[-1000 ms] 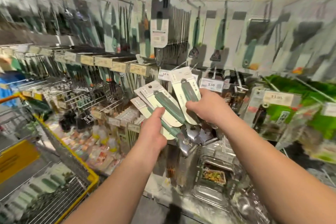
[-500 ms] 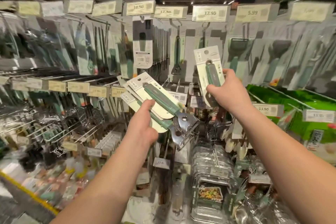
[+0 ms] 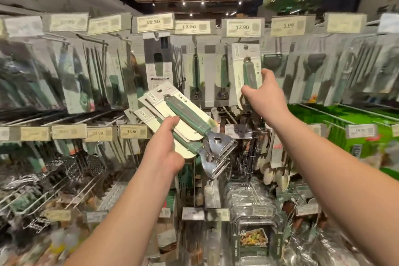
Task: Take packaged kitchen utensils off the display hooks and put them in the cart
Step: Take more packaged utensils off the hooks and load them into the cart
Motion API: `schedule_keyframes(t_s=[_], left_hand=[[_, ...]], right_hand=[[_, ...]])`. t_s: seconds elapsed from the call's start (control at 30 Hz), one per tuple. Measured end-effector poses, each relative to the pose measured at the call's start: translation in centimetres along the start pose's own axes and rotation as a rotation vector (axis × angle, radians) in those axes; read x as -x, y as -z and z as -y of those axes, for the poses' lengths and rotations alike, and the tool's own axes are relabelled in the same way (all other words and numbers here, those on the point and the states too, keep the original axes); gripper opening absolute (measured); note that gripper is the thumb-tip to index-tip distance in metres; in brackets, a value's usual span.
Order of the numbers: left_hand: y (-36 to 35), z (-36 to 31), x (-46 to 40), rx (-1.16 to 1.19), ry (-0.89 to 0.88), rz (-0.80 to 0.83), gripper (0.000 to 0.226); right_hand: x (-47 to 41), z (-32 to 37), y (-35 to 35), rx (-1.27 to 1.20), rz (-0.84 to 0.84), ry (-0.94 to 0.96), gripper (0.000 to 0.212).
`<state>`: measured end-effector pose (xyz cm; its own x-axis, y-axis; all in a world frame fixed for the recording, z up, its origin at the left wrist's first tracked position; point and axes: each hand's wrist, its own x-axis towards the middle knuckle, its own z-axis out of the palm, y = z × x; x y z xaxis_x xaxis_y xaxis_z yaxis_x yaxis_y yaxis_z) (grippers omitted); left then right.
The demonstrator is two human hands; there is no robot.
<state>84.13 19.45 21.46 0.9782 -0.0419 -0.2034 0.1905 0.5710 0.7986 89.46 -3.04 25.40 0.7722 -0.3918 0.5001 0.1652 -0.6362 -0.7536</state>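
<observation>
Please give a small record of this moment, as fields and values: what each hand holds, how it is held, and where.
left hand: grips a fanned stack of carded peelers, tilted, blades lower right
right hand: grips a single carded peeler, upright, raised before the top row
display hooks: many packs hanging
price tag above: 12.90
cart: not in view
</observation>
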Motion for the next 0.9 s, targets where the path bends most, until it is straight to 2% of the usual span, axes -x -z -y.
schedule_keyframes(t_s=[0.2,0.6,0.8,0.9], left_hand=[[0.1,-0.8,-0.7,0.005,0.017,0.057,0.021],[0.1,-2.1,-0.2,0.04,0.048,0.144,0.014],[0.3,-2.4,-0.5,0.031,0.044,0.136,0.013],[0.5,-2.3,-0.5,0.016,0.049,0.125,0.013]], right_hand=[[-1.5,1.6,-0.7,-0.004,-0.077,0.012,0.075],[-3.8,1.7,-3.9,0.102,-0.078,-0.068,0.075],[-5.9,1.4,-5.9,0.211,-0.096,-0.105,0.06],[-7.2,1.4,-6.7,0.204,-0.077,-0.142,0.039]])
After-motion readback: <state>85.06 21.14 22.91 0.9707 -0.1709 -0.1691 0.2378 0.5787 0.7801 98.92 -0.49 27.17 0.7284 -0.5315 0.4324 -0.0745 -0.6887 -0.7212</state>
